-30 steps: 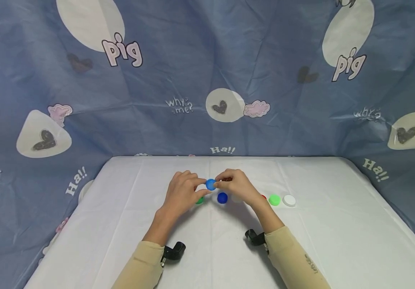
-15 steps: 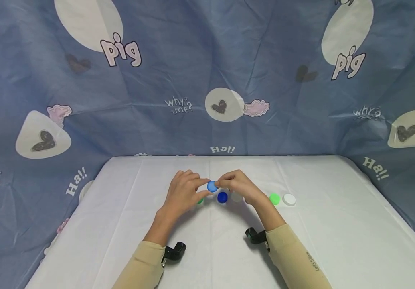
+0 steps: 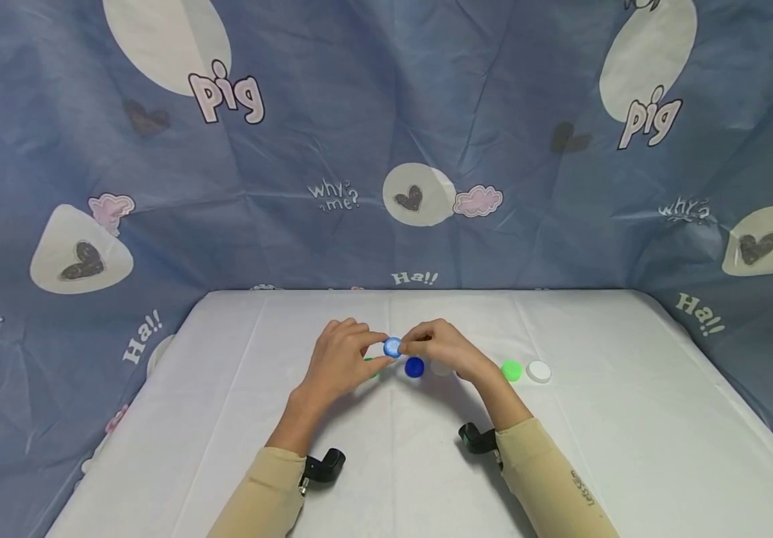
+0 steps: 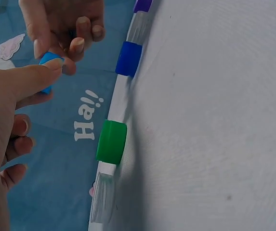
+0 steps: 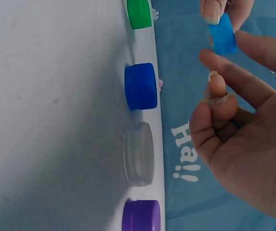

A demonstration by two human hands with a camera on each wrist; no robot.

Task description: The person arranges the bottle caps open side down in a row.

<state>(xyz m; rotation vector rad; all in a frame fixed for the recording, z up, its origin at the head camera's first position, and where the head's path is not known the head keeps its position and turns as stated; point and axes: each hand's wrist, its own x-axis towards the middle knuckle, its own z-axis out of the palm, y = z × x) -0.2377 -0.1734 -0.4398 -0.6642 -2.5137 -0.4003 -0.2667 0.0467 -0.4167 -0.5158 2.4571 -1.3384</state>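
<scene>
A light blue bottle cap [image 3: 392, 347] is held up above the table between both hands. My left hand [image 3: 339, 357] pinches its left side between thumb and fingers. From the right, the thumb and index finger of my right hand [image 3: 449, 350] pinch the cap's edge, as the light blue cap [image 5: 223, 34] in the right wrist view shows. Lower, a green cap [image 4: 111, 142] stands on the cloth, partly hidden by my left hand in the head view. A dark blue cap [image 3: 414, 368] sits below the hands, with a clear cap [image 5: 138, 154] and a purple cap [image 5: 141, 216] beside it.
The row of caps goes on to the right with a light green cap [image 3: 511, 370] and a white cap [image 3: 538, 371]. Another clear cap [image 4: 103, 198] stands at the left end. A white cloth [image 3: 386, 463] covers the table; a blue printed curtain [image 3: 332, 149] hangs behind.
The light blue cap has tilted in the fingers, so a paler face shows. My right hand has shifted slightly right and down, covering the red cap seen earlier. The left hand stays nearly in place.
</scene>
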